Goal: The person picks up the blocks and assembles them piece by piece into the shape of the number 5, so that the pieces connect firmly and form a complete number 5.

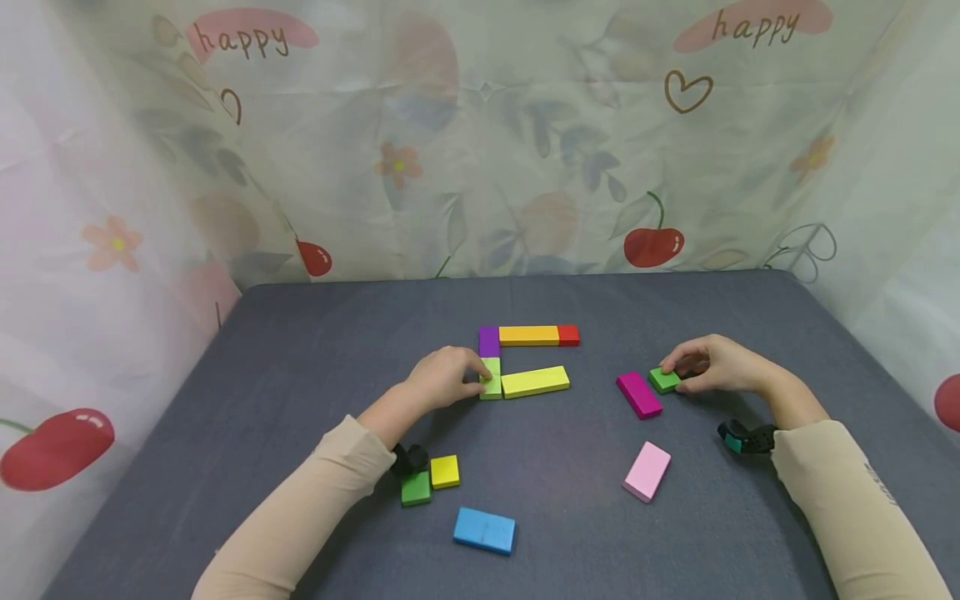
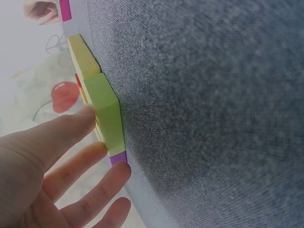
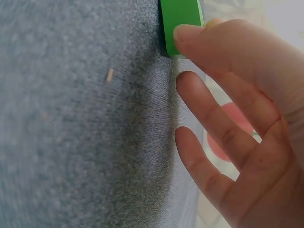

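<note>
My left hand [image 1: 444, 377] reaches to a light green block [image 2: 110, 118]; thumb and index fingertip rest along its upper edge, the other fingers loosely extended. That block stands end to end with a purple block [image 1: 489, 342], and a long yellow block [image 1: 536, 382] slants off from its near right side. An orange block [image 1: 528, 336] runs right from the purple one to a small red block [image 1: 568, 335]. On the right, my right hand [image 1: 720, 365] pinches a small green block [image 3: 183, 23] between thumb and index finger, close beside a magenta block [image 1: 639, 395].
Nearer me lie a pink block [image 1: 647, 472] and a blue block [image 1: 484, 531]. A small yellow block [image 1: 445, 472] and another green block [image 1: 416, 489] sit beside the left wrist's black strap [image 1: 410, 459]. Printed curtains [image 1: 480, 150] surround the grey cloth-covered table [image 1: 337, 325].
</note>
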Motion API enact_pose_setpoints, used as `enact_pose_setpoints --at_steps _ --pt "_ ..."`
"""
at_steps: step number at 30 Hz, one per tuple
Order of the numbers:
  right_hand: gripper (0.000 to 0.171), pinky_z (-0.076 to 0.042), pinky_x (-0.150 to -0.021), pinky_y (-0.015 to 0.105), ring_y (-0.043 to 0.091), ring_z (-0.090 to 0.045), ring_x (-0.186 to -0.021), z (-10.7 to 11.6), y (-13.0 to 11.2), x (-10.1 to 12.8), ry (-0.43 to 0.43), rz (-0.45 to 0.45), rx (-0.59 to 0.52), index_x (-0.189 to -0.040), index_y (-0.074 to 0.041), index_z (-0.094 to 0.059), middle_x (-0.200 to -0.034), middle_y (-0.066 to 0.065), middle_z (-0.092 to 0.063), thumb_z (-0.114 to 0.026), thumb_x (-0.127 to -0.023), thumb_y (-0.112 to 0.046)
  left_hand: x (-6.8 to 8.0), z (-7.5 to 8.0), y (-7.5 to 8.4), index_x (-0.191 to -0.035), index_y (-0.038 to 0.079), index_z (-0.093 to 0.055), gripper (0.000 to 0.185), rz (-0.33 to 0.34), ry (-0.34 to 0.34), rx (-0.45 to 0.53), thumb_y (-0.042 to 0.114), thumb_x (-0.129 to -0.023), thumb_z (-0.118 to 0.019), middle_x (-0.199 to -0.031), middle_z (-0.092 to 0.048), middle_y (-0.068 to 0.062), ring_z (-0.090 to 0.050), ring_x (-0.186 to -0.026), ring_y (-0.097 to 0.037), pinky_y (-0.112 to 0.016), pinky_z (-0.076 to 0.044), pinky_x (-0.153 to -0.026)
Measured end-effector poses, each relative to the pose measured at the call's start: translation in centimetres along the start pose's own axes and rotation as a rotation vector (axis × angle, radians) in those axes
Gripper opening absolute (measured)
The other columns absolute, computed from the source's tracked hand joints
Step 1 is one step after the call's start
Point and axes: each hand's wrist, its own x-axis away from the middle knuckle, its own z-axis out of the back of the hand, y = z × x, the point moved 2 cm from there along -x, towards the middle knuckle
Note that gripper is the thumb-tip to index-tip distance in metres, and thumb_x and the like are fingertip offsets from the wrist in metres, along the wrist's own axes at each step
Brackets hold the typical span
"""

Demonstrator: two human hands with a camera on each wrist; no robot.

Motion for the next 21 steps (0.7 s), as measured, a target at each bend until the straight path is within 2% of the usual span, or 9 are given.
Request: enact_pose_setpoints --at_steps 14,21 --pt "0.028 -0.052 -0.080 0.018 -0.001 -0.062 -0.090 0.3 -1.4 -0.2 0.090 -0.042 0.024 -0.103 -0.005 -0.067 -0.109 0.015 -0.067 -0.075 -0.078 -0.013 -0.1 -0.1 0.0 -0.105 0.016 -0.073 0.022 -0.002 0.003 0.000 0.019 -0.084 -0.070 -0.111 -0.069 0.000 -0.062 -0.109 -0.018 -0.035 -0.049 -0.096" --pt "0.027 -0.053 -0.080 0.020 -0.001 -0.062 -0.089 0.3 -2.1 -0.6 0.124 0.004 0.060 -0.103 -0.006 -0.068 -0.106 0.012 -0.068 -0.074 -0.078 -0.012 0.0 0.0 0.0 -0.106 0.016 -0.073 0.022 -0.004 -0.001 0.000 0.019 -0.084 -0.070 -0.111 -0.069 0.000 -0.061 -0.110 -0.019 -0.035 -0.048 -0.096"
